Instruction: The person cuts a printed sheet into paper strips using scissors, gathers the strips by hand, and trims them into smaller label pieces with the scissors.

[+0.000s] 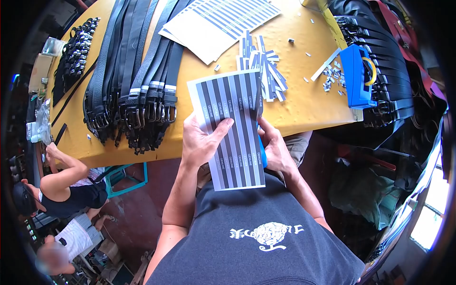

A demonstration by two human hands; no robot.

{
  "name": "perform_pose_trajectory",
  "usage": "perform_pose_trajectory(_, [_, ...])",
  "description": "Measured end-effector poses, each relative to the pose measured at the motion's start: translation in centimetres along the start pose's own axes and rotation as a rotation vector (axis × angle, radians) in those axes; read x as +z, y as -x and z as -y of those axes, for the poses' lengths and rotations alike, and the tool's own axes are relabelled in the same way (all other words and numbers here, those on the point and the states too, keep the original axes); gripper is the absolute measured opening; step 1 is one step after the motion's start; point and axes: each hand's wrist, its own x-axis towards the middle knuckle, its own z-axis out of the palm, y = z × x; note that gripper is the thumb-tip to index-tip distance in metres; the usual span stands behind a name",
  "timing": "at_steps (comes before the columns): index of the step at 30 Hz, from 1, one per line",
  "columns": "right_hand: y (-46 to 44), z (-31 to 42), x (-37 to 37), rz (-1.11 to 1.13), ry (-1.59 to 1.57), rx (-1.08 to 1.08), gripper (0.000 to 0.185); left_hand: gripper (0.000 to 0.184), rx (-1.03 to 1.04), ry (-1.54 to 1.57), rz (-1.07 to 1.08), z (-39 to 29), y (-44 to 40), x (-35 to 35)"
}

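Head: striped sheet (pixel 240 137) pinched in left grip (pixel 200 141); right grip (pixel 277 151) closed round blue handle (pixel 264 154) at sheet's edge.

both bare arms (pixel 179 199) forward, hands (pixel 198 145) near each other, left thumb (pixel 223 127) outstretched

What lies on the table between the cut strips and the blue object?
In the head view, small scattered pieces and one longer pale strip lie there.

A belt workshop is indicated by long black metal-buckled belts (pixel 124 59) heaped on a broad yellow-covered worktable (pixel 311 110) and by a grey-and-black striped sheet (pixel 236 152) printed "GENUINE LEATHER".
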Motion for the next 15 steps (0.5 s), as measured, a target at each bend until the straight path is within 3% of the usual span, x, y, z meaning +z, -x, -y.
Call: perform_pose_trajectory(15, [0.02,0.19,-0.13,0.014,-0.02,0.049,0.077,0.02,-0.007,0.002,-0.002,-0.01,0.09,0.01])
